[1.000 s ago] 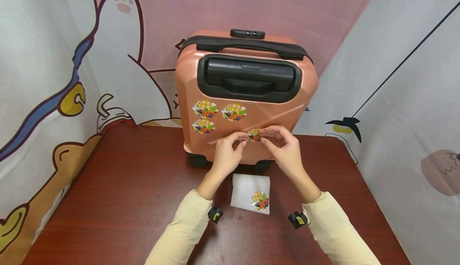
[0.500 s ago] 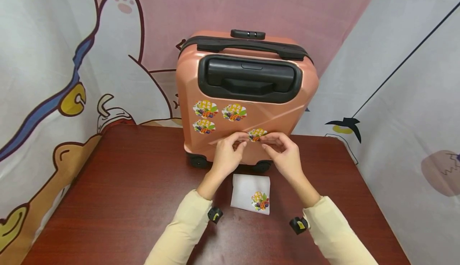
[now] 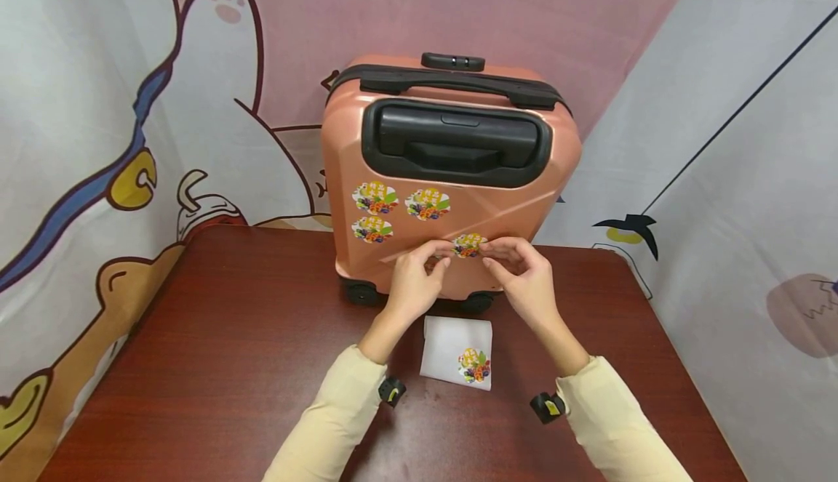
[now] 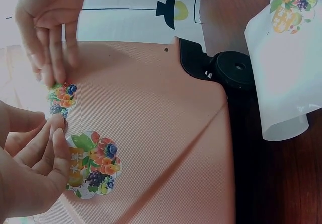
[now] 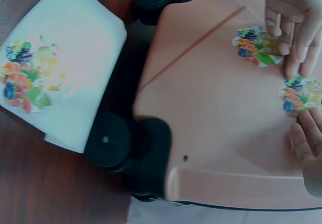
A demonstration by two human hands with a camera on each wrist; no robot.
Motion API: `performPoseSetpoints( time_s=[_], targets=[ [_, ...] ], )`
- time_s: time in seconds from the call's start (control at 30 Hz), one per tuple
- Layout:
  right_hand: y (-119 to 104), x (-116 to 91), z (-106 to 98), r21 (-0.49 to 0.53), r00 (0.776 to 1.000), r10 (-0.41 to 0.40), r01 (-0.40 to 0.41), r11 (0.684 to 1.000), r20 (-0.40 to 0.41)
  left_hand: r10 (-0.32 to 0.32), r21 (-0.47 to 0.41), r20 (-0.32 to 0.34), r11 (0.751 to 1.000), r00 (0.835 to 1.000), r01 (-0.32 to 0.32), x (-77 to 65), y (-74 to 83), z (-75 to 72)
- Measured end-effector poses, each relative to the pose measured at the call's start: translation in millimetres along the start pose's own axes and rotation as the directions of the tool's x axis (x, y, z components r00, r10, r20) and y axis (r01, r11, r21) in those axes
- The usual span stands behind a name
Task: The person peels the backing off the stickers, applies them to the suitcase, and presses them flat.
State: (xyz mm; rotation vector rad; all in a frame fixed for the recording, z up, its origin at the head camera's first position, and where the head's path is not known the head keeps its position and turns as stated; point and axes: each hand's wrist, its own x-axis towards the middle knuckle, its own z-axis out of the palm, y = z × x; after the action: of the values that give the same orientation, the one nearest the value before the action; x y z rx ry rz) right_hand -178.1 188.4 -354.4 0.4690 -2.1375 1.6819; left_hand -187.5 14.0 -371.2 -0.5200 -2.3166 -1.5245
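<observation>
An orange hard-shell suitcase (image 3: pixel 419 227) stands upright on the table, with several round fruit-print stickers on its front. My left hand (image 3: pixel 414 282) touches the left edge of the lower right sticker (image 3: pixel 469 245) with its fingertips, thumb held apart. At that sticker's right edge are the fingertips of my right hand (image 3: pixel 529 278), its thumb also apart. In the left wrist view the sticker (image 4: pixel 63 100) lies between both hands' fingertips, partly covered. The right wrist view has the same sticker (image 5: pixel 301 95) against the shell, with straight left fingers at its edge.
White backing paper (image 3: pixel 452 340) bearing one fruit sticker (image 3: pixel 474 366) lies on the reddish-brown table (image 3: pixel 262 366) before the suitcase. Three other stickers sit at the suitcase's left, including an upper left one (image 3: pixel 374 198). A cartoon-print cloth (image 3: pixel 524 9) hangs behind.
My right hand has slid slightly right and down, so more of the lower right sticker shows. The left hand stays about where it was at the sticker's left edge.
</observation>
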Motion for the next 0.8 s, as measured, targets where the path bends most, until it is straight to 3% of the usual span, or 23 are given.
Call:
performPoseSetpoints(
  time_s=[0.47,0.8],
  targets=[
    [-6,3,-6,0.013,1.0,-0.01,0.01,1.0,-0.025,0.006,-0.003,0.003,1.0,1.0,-0.006,-0.1,0.9,-0.3],
    [6,-5,-8,0.013,1.0,0.016,-0.016,1.0,-0.007,0.012,-0.008,-0.001,1.0,1.0,-0.012,-2.8,-1.0,-1.6]
  ],
)
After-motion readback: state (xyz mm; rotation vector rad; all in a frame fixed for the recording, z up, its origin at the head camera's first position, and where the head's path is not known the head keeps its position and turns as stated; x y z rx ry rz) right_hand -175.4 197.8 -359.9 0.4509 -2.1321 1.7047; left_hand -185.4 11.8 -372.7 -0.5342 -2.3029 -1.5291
